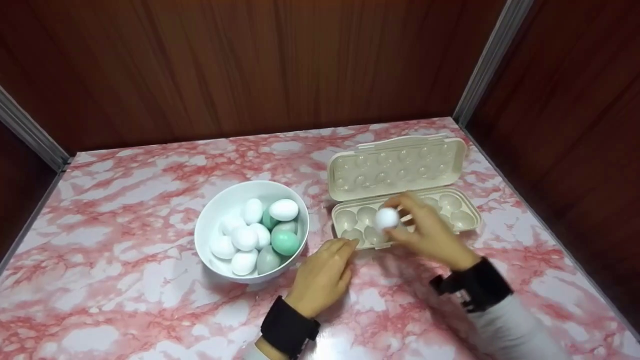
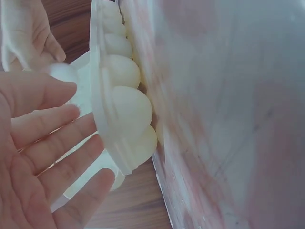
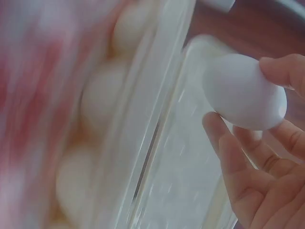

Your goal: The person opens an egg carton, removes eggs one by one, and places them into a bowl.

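A white egg (image 1: 387, 218) is pinched between the thumb and fingertips of my right hand (image 1: 432, 235), just above the cups of a beige egg carton (image 1: 346, 219). The right wrist view shows the egg (image 3: 243, 90) up close, thumb on one side and fingers on the other. The carton's lid (image 1: 395, 172) stands raised at the back. My left hand (image 1: 322, 275) is at the carton's front left corner, fingertips at its rim. In the left wrist view those fingers (image 2: 66, 162) are extended and spread beside the carton's side. The right hand hides the middle cups.
A white bowl (image 1: 204, 220) left of the carton holds several white, green and grey-green eggs, among them a green egg (image 1: 285, 243). Both stand on a red-and-white marbled table (image 1: 135, 280). Brown wood-grain panels (image 1: 240, 65) enclose the back and sides.
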Demonstrator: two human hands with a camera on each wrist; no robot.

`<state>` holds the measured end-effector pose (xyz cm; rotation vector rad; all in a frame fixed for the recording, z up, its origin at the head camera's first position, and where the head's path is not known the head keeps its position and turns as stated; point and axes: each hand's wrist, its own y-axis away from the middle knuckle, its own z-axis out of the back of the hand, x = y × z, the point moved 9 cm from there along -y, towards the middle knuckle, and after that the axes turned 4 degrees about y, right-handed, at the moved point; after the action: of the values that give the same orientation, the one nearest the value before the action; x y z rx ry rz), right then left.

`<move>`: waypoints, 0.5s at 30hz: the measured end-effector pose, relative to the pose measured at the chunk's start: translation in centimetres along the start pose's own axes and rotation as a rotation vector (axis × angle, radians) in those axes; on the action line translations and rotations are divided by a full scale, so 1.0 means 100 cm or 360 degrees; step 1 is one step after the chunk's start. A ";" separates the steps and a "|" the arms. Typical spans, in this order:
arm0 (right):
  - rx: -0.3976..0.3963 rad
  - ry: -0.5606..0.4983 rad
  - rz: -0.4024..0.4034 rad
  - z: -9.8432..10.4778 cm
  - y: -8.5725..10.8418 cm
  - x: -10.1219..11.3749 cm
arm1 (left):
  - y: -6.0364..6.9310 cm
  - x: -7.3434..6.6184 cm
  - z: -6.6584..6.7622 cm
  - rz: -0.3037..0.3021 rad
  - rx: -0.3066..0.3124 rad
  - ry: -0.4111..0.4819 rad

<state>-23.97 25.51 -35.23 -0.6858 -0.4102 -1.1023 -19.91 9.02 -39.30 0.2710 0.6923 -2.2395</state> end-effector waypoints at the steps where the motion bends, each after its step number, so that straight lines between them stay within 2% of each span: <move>1: 0.0016 -0.0036 0.0018 -0.006 0.000 0.005 | 0.000 0.000 0.001 0.0009 -0.0009 0.0009; 6: 0.0052 -0.0180 0.0058 -0.026 0.000 0.020 | -0.002 0.002 0.004 0.0044 -0.0081 0.0064; 15: -0.0039 -0.0291 0.0113 -0.024 0.001 0.034 | -0.012 0.001 0.018 0.0059 -0.0238 0.0164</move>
<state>-22.60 21.59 -34.94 -0.8199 -0.5250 -0.9821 -20.83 8.68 -37.39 0.3243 0.8979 -2.1374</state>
